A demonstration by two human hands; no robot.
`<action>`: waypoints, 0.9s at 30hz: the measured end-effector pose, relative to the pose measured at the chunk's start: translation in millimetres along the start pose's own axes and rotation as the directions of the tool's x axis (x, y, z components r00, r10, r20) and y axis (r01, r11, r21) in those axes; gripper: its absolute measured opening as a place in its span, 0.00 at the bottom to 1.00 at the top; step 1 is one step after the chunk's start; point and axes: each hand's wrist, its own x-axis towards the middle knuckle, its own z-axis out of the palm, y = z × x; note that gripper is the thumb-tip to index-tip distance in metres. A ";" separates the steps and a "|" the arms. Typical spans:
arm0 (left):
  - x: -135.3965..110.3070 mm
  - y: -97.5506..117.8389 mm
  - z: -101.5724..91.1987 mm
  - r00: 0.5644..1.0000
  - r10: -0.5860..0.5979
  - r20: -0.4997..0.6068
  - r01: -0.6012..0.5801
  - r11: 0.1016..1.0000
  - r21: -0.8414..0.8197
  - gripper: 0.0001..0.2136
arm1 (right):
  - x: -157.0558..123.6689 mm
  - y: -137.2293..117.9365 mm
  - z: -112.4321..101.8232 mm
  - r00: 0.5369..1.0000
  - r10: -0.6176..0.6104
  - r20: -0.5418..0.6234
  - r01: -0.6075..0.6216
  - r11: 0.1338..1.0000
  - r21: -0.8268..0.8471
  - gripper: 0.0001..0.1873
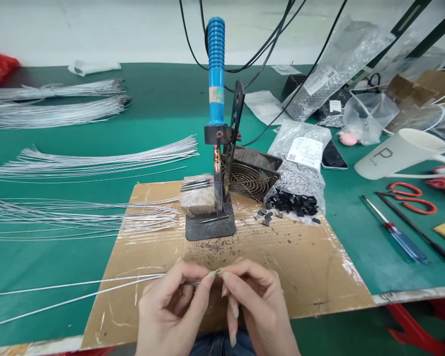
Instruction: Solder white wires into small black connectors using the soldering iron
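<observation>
Two thin white wires [96, 282] run in from the left and pass into my left hand [174, 304], whose thumb and forefinger pinch them near their ends. My right hand [258, 302] meets it fingertip to fingertip, closed in a pinch at the tip of the wires. Whatever small piece sits between the right fingertips is mostly hidden. Both hands hover above a brown cardboard sheet [319, 277]. Just beyond them stands a soldering iron with a blue handle [217, 69], held upright over a black base plate [210, 231].
A pale block [196, 200] with short metal-tipped pieces sits beside the iron. Loose white wires [144, 217] and wire bundles [96, 160] lie left. Rightward are a round-grilled fan [250, 179], a bag of black parts [296, 168], a screwdriver [404, 242], scissors [411, 198] and a mug [400, 153].
</observation>
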 end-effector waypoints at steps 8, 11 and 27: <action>-2.0 -0.1 3.4 0.998 0.030 -0.057 -0.030 1.000 0.001 0.08 | -1.1 4.3 4.7 0.999 -0.029 -0.037 0.031 0.999 0.042 0.14; -1.3 3.3 4.9 0.997 0.031 -0.065 -0.031 0.999 0.010 0.10 | -0.3 2.1 2.0 1.000 -0.027 -0.012 0.027 0.999 0.019 0.14; -0.9 -7.0 0.4 0.992 0.124 0.018 -0.125 0.990 0.059 0.05 | 0.7 -1.9 1.1 1.000 -0.029 -0.008 0.030 1.000 0.008 0.13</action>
